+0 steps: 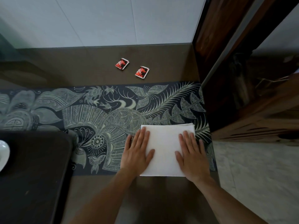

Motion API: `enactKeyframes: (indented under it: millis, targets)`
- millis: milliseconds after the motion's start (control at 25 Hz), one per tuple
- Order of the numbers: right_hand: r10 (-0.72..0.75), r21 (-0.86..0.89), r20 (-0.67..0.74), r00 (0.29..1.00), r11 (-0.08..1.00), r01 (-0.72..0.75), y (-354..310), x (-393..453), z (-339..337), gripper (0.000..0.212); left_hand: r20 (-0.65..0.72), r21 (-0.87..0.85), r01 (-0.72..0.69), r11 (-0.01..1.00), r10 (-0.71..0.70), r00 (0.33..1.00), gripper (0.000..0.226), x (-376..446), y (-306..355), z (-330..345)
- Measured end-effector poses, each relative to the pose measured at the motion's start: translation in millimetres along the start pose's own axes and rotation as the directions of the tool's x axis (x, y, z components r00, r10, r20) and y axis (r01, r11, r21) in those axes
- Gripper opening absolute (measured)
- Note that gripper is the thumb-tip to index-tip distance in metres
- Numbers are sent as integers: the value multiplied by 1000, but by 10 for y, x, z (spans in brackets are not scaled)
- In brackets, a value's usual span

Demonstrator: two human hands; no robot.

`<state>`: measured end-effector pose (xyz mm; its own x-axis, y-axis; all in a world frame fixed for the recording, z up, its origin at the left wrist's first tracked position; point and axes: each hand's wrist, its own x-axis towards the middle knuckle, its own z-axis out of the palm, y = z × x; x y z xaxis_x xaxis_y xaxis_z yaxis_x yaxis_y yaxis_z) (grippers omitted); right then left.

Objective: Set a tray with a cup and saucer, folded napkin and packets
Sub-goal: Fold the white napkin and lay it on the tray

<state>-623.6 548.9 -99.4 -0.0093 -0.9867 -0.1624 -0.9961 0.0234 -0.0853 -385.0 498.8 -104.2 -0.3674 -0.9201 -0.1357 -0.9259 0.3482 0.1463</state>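
A folded white napkin (165,146) lies on the patterned dark runner (105,113) at the table's right side. My left hand (137,152) lies flat on the napkin's left edge, fingers straight. My right hand (191,154) presses flat on its right edge. Two red packets (122,63) (142,72) lie on the bare brown table behind the runner. A dark tray (35,172) sits at the near left. On it, a white saucer (4,154) shows at the frame's left edge, mostly cut off.
A dark wooden frame (234,62) stands close on the right of the table. A pale wall (113,21) backs the table. Pale floor (258,175) shows at the lower right beyond the table's edge.
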Motion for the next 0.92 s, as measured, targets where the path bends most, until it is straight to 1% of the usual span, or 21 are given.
enactKeyframes:
  millis: [80, 160, 240, 320, 400, 520, 640, 720, 800, 920]
  targets:
    - [46, 6, 23, 999, 999, -46, 106, -23, -25, 65, 42, 28, -15, 999, 14, 999, 71, -17, -118, -44]
    - [54, 8, 40, 998, 998, -54, 129, -28, -45, 65, 63, 43, -33, 998, 31, 998, 71, -4, -111, -73]
    - [46, 11, 37, 998, 999, -46, 129, -6, -71, 65, 43, 56, -53, 997, 51, 998, 68, 29, -119, -115]
    - [43, 1, -15, 999, 999, -43, 170, 114, -147, 62, -7, 48, -78, 996, 79, 997, 62, 134, -163, -212]
    - [17, -12, -32, 999, 1000, -17, 236, 310, -247, 58, -21, 4, -44, 999, 44, 999, 54, 322, -185, -349]
    - [-61, -23, 49, 997, 998, 62, 342, 619, -394, 55, 94, -106, 67, 992, -57, 994, 47, 682, -154, -534]
    - [-140, -66, 86, 986, 987, 146, 377, 870, -583, 44, 121, -112, 69, 991, -55, 991, 36, 883, -150, -646]
    - [-174, -101, 132, 976, 977, 187, 356, 997, -679, 38, 156, -141, 112, 984, -89, 984, 30, 934, -137, -668]
    - [-181, -99, 182, 967, 975, 201, 308, 1089, -747, 37, 210, -134, 153, 979, -123, 970, 26, 985, -104, -685]
    - [-210, -56, 204, 956, 973, 225, 267, 1114, -786, 29, 272, -92, 175, 980, -144, 952, 22, 1038, -73, -725]
